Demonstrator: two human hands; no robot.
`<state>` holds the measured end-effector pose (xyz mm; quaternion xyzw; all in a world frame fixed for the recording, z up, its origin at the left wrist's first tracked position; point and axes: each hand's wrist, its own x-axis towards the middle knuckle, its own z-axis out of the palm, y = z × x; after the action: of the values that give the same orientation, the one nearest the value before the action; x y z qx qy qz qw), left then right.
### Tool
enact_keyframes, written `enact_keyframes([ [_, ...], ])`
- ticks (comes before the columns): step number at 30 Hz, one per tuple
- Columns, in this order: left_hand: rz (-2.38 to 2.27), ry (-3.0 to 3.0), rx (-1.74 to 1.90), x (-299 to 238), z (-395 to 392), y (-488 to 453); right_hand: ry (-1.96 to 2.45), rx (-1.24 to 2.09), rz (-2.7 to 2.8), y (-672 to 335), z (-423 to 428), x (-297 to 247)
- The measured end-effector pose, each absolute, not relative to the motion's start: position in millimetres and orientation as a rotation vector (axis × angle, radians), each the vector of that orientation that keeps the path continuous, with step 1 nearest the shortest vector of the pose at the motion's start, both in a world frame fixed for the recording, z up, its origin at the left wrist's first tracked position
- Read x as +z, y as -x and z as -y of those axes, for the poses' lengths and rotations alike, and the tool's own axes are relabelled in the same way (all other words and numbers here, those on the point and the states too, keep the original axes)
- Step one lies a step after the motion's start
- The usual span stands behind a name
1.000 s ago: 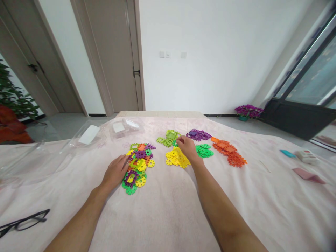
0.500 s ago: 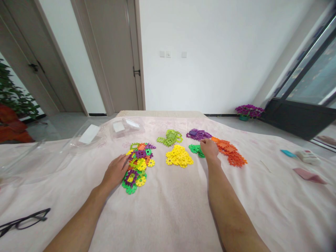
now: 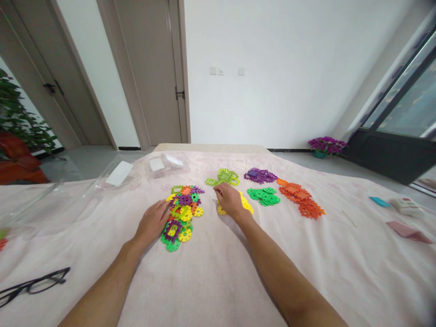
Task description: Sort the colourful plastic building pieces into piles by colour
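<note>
A mixed heap of coloured plastic snowflake pieces point(image 3: 182, 213) lies mid-table on the pale pink cloth point(image 3: 218, 272). My left hand point(image 3: 152, 221) rests flat at its left edge, fingertips touching the pieces. To the right lie sorted heaps: lime point(image 3: 223, 177), yellow point(image 3: 247, 205), purple point(image 3: 259, 175), green point(image 3: 264, 196) and orange point(image 3: 301, 200). My right hand point(image 3: 230, 201) hovers over the yellow heap's left part and hides much of it, fingers curled, pointing towards the mixed heap. I cannot see whether it holds a piece.
Clear plastic bags and a lidded clear box point(image 3: 165, 163) lie at the back left. Black glasses point(image 3: 34, 286) lie at the near left edge. A teal item point(image 3: 379, 201), a small white box point(image 3: 407, 206) and a pink folded piece point(image 3: 407, 230) lie far right.
My right hand went from the lime heap to the green and orange heaps, and has now come back left over the yellow heap. My left hand stayed put.
</note>
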<state>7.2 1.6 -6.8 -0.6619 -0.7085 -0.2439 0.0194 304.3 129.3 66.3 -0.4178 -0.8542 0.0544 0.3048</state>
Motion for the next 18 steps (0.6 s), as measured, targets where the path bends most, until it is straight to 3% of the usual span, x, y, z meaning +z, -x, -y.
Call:
enact_keyframes([
  [8, 2.166, 2.112, -0.714, 1.1, -0.9, -10.4, 0.664, 0.157, 2.532, -265.3, -96.4, 42.5],
  [18, 2.075, 2.194, -0.748, 2.6, -1.6, -12.9, 0.655, 0.241, 2.607, -257.3, -95.1, 37.1],
])
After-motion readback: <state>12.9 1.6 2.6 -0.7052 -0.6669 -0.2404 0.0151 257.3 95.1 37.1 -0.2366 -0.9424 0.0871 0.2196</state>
